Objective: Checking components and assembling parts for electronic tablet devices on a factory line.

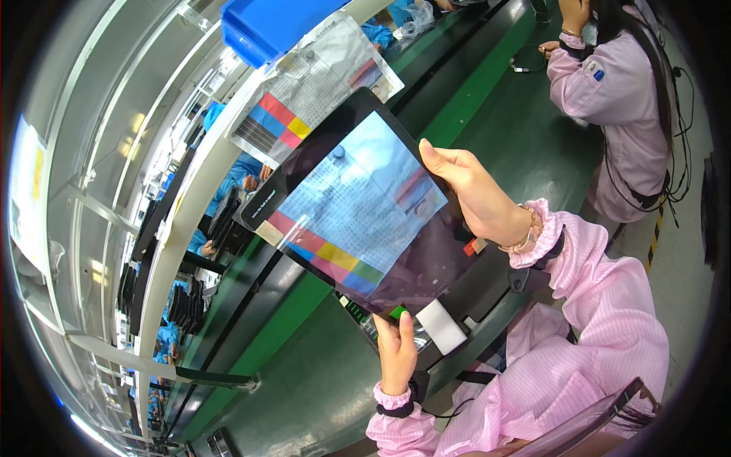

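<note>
I have a black tablet (364, 206) raised at a slant over the green workbench (297, 388), my right hand (476, 190) curled closed around its right edge with the thumb on the front, my left hand (397, 352) pinching its near edge. Its lit screen shows the printed colour-block sheet (327, 68) beyond; a white rectangular block (442, 326) sits near my left hand.

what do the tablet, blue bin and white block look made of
Tablet: probably glass-fronted, glossy, with reflections across its front. Blue bin: likely smooth plastic, given its even colour and sheen. White block: perhaps matte foam; dull, uniform face.
</note>
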`<state>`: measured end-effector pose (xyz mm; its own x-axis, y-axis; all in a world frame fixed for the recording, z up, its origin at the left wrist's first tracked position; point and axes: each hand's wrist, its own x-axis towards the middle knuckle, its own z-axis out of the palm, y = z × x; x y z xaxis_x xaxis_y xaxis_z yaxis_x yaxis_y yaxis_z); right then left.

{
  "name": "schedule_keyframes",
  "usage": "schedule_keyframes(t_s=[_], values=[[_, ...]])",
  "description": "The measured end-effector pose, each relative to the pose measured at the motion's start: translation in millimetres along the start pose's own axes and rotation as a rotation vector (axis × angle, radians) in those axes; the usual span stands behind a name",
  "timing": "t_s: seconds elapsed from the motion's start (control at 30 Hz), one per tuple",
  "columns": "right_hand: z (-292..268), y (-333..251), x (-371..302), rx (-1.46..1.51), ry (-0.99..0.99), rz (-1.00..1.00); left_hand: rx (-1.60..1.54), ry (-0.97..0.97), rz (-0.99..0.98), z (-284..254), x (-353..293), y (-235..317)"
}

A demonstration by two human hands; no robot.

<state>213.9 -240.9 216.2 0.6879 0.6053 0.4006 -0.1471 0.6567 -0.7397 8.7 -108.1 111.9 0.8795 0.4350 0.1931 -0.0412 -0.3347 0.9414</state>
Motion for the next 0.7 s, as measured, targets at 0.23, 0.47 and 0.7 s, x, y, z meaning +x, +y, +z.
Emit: schedule_keyframes(t_s=[0.23,0.47,0.7], values=[[-3,2,2,-0.004,-0.007,-0.003,-0.008,0.002,-0.013,-1,1,-1],[-1,1,1,-0.015,0.025,-0.008,-0.046,0.001,-0.031,0,2,1],[-7,9,3,0.066,0.067,0.044,0.118,0.053,-0.049,-2,1,9]])
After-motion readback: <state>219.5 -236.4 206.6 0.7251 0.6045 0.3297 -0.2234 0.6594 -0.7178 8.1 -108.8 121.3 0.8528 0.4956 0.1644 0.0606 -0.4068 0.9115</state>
